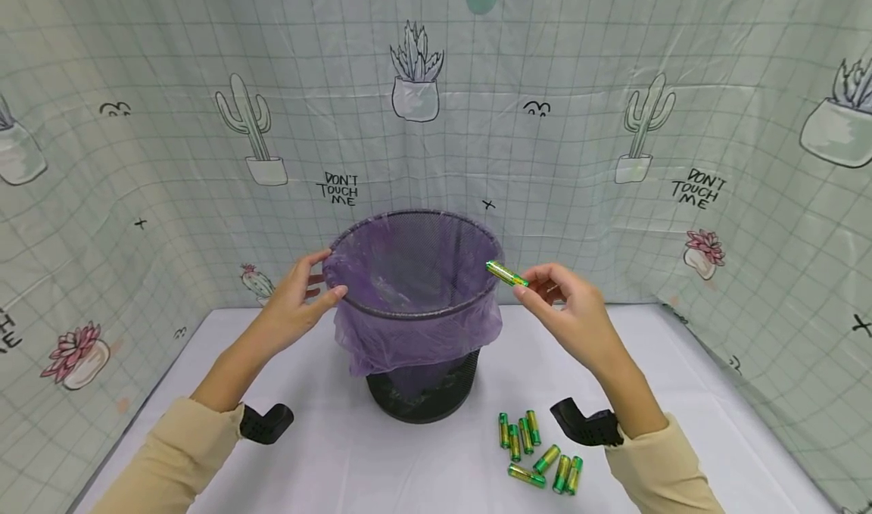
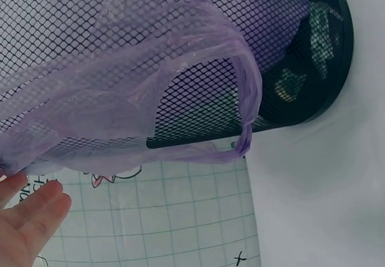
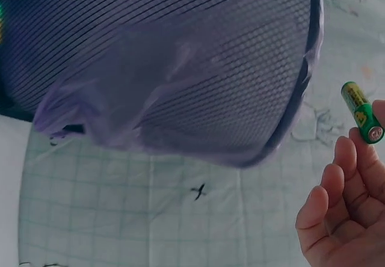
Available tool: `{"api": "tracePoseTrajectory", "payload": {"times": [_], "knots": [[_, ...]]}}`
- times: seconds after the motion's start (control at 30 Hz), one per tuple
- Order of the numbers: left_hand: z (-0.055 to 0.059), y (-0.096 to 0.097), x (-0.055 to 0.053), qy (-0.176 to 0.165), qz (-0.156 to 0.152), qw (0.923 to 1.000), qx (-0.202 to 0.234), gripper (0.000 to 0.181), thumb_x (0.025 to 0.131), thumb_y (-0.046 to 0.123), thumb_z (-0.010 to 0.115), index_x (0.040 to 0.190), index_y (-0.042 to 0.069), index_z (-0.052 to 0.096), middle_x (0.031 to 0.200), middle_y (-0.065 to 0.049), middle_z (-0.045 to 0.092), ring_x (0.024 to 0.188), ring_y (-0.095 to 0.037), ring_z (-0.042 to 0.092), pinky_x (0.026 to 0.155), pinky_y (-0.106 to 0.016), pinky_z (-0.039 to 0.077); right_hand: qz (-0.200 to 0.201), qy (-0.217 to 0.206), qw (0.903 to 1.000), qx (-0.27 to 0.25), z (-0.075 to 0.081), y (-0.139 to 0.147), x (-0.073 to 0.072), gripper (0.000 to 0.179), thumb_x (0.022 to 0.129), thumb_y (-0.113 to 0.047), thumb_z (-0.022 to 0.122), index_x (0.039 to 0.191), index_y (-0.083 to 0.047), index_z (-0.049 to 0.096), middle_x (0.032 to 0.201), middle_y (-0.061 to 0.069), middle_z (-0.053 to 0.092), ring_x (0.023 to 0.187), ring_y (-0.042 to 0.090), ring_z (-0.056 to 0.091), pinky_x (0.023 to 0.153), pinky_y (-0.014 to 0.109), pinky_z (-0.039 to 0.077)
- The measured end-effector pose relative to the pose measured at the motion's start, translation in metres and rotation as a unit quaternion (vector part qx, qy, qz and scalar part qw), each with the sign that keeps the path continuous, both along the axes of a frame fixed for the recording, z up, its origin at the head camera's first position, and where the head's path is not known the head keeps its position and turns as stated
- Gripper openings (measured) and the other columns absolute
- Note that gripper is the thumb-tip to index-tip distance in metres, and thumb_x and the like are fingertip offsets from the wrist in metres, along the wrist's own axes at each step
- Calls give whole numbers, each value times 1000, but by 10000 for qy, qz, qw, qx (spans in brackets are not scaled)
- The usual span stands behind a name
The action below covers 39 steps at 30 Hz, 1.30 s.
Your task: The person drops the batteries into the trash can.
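Observation:
A black mesh wastebasket (image 1: 422,404) stands upright on the white table, lined with a purple plastic bag (image 1: 415,340) folded over its rim. My left hand (image 1: 300,294) holds the rim's left side, thumb and index finger at the edge. Some of its fingers (image 2: 45,210) show beside the bag in the left wrist view. Between thumb and fingertips, my right hand (image 1: 568,309) pinches a green-and-gold battery (image 1: 506,273), whose far end overlaps the rim's right side in the head view. The same battery (image 3: 361,110) sticks out past the fingertips in the right wrist view.
Several loose green-and-gold batteries (image 1: 547,459) lie on the white tablecloth (image 1: 306,453), right of the wastebasket's base and near my right forearm. A grid-patterned curtain (image 1: 463,151) with printed cacti rises behind and at both sides. Black mounts (image 1: 266,423) sit on both wrists.

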<state>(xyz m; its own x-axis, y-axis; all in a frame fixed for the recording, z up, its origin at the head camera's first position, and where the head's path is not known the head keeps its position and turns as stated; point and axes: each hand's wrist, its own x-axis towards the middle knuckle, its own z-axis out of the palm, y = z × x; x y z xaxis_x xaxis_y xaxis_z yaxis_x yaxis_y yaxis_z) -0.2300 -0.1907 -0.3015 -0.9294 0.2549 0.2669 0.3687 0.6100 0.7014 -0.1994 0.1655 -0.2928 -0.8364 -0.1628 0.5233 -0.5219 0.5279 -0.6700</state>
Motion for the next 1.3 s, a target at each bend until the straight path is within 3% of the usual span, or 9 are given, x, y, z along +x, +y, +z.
{"api": "tracePoseTrajectory", "payload": {"times": [0.3,0.53,0.73,1.07,1.3], "knots": [[0,0,1,-42,-27,10000,47,69,95,31,51,147,2,16,148,-26,20,129,-46,34,103,-57,32,125,332,9978,554,12,-28,-10,14,86,-16,66,96,-7,62,82,2,58,74,12,51,65,22,44],[-2,0,-1,-72,-22,10000,39,70,95,32,51,147,3,15,148,-26,19,130,-46,33,103,-57,32,401,439,9958,696,11,-42,-15,14,86,-15,66,97,-6,63,86,2,58,76,12,51,64,22,42],[-2,-1,-1,-126,-4,9999,11,71,95,34,50,147,3,14,149,-26,18,130,-46,33,102,-58,32,366,706,9922,959,9,-47,-17,15,84,-16,69,97,-8,65,86,1,58,78,13,47,65,24,39],[0,1,1,-81,-107,9999,87,69,96,30,50,147,2,13,149,-26,17,130,-46,33,104,-57,31,345,512,9943,869,5,-46,-17,16,85,-17,68,99,-9,67,87,0,63,80,18,48,69,26,39],[0,1,1,-56,-87,9999,74,69,96,30,49,147,1,13,149,-26,17,129,-46,33,104,-58,30,352,465,9938,950,4,-45,-16,17,86,-20,66,99,-11,71,81,-3,63,74,16,43,64,25,37]]}}
